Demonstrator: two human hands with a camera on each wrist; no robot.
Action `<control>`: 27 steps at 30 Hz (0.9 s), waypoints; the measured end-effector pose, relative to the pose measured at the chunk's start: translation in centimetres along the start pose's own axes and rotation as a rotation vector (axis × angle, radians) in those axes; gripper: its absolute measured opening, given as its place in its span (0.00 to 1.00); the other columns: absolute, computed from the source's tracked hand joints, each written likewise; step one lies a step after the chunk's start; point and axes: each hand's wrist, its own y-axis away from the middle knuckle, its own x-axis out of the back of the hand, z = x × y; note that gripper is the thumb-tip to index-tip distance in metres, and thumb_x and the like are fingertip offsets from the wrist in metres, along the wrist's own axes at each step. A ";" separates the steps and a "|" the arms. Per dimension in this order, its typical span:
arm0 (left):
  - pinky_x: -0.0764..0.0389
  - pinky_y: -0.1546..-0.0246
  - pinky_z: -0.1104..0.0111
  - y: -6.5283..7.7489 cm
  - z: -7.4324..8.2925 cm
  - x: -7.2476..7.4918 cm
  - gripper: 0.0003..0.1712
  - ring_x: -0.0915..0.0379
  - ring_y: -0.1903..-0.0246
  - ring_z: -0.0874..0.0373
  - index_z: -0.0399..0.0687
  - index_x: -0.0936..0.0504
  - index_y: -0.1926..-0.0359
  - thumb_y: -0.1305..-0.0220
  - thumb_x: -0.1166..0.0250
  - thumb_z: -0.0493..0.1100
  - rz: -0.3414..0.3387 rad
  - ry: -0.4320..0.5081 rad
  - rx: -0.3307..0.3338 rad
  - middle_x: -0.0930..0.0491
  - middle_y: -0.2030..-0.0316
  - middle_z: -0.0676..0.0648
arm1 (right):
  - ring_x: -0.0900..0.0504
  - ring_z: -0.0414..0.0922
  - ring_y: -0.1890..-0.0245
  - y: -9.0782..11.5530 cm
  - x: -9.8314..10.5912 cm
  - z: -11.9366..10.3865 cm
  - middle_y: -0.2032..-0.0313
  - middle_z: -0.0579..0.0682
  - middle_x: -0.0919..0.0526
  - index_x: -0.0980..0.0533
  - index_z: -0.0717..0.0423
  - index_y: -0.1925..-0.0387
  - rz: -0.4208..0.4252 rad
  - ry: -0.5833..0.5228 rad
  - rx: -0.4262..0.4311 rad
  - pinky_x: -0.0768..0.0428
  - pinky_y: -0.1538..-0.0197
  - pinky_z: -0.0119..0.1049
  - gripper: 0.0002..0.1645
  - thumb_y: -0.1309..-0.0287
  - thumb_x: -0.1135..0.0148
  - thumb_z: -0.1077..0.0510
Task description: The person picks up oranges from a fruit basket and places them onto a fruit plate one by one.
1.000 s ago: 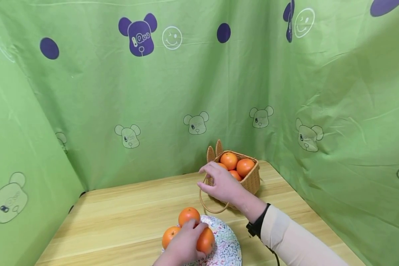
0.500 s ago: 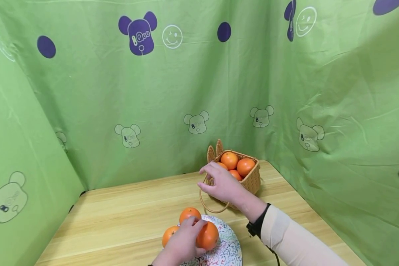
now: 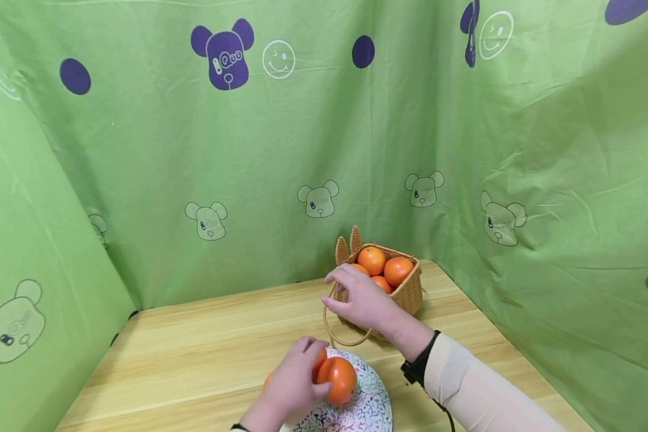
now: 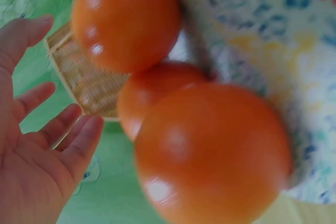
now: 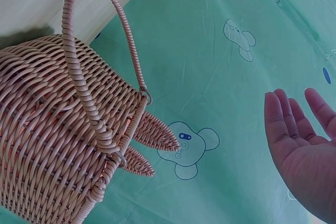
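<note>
Three oranges lie on a round plate [image 3: 375, 399] with a colourful squiggle pattern. The right one [image 3: 342, 381] shows most. My left hand [image 3: 293, 379] is over them and partly covers the back orange [image 3: 321, 357] and the left orange [image 3: 267, 380]. In the left wrist view that left hand [image 4: 37, 145] has loose, spread fingers, apart from the nearest orange [image 4: 212, 156]. My right hand [image 3: 363, 302] hovers with relaxed fingers in front of a wicker basket [image 3: 409, 297] with rabbit ears, holding nothing. Several oranges [image 3: 398, 272] fill the basket.
The basket's handle [image 3: 339, 342] hangs down at its front left. A wooden table [image 3: 194, 354] bears plate and basket. Green printed curtains [image 3: 140, 150] enclose it at the back and sides.
The right orange has shifted slightly right on the plate. My left hand has let go of it and moved up and left over the other oranges. My right hand has stayed put.
</note>
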 end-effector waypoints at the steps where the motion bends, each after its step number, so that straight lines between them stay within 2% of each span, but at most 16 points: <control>1: 0.23 0.54 0.58 -0.2 0.0 0.3 0.40 0.31 0.52 0.52 0.49 0.31 0.42 0.57 0.28 0.54 0.024 0.011 0.004 0.32 0.49 0.46 | 0.27 0.39 0.66 0.0 0.0 0.0 0.63 0.39 0.28 0.26 0.48 0.60 0.002 0.003 0.005 0.26 0.64 0.28 0.16 0.49 0.36 0.48; 6: 0.24 0.51 0.59 -1.0 -0.2 2.1 0.39 0.31 0.51 0.52 0.48 0.32 0.42 0.56 0.28 0.52 0.150 0.084 0.018 0.32 0.49 0.46 | 0.26 0.39 0.67 0.0 -0.1 0.3 0.64 0.40 0.28 0.26 0.49 0.60 0.004 0.006 0.019 0.25 0.64 0.28 0.15 0.49 0.36 0.49; 9: 0.22 0.54 0.62 -1.5 -0.3 3.2 0.40 0.31 0.54 0.53 0.47 0.33 0.41 0.56 0.28 0.50 0.208 0.132 0.038 0.32 0.50 0.46 | 0.27 0.39 0.67 0.0 0.0 0.3 0.64 0.40 0.28 0.26 0.49 0.61 0.003 0.004 0.015 0.25 0.64 0.28 0.15 0.49 0.36 0.49; 13: 0.20 0.58 0.67 -1.9 -0.2 4.5 0.41 0.30 0.55 0.52 0.47 0.35 0.40 0.56 0.27 0.45 0.265 0.257 0.091 0.32 0.49 0.45 | 0.27 0.39 0.67 0.0 0.1 0.3 0.65 0.39 0.29 0.26 0.48 0.61 0.000 0.003 0.003 0.26 0.64 0.28 0.15 0.49 0.36 0.49; 15: 0.20 0.58 0.67 -2.1 -0.2 5.1 0.41 0.32 0.51 0.50 0.47 0.35 0.40 0.56 0.27 0.43 0.291 0.327 0.115 0.33 0.47 0.45 | 0.27 0.39 0.67 0.0 0.1 0.3 0.66 0.39 0.29 0.26 0.48 0.61 -0.002 0.004 -0.004 0.26 0.64 0.28 0.15 0.49 0.36 0.48; 18: 0.20 0.56 0.65 -2.3 -0.4 5.8 0.42 0.34 0.48 0.48 0.47 0.37 0.39 0.55 0.27 0.43 0.313 0.435 0.162 0.34 0.46 0.44 | 0.28 0.40 0.66 0.2 0.1 0.4 0.66 0.40 0.29 0.26 0.49 0.60 -0.004 0.013 -0.012 0.26 0.63 0.30 0.16 0.50 0.36 0.48; 22: 0.21 0.53 0.60 -2.5 -0.7 6.6 0.44 0.36 0.46 0.47 0.51 0.40 0.38 0.54 0.27 0.43 0.310 0.567 0.237 0.35 0.44 0.43 | 0.28 0.42 0.65 0.4 0.0 0.6 0.63 0.42 0.28 0.26 0.50 0.59 -0.009 0.011 -0.029 0.26 0.63 0.30 0.18 0.51 0.34 0.48; 27: 0.22 0.52 0.59 -2.6 -1.0 7.3 0.45 0.38 0.44 0.47 0.52 0.42 0.37 0.54 0.27 0.42 0.307 0.638 0.287 0.37 0.43 0.43 | 0.29 0.39 0.67 0.7 -0.1 0.9 0.62 0.42 0.28 0.27 0.49 0.57 -0.032 -0.002 -0.053 0.26 0.64 0.28 0.21 0.54 0.32 0.49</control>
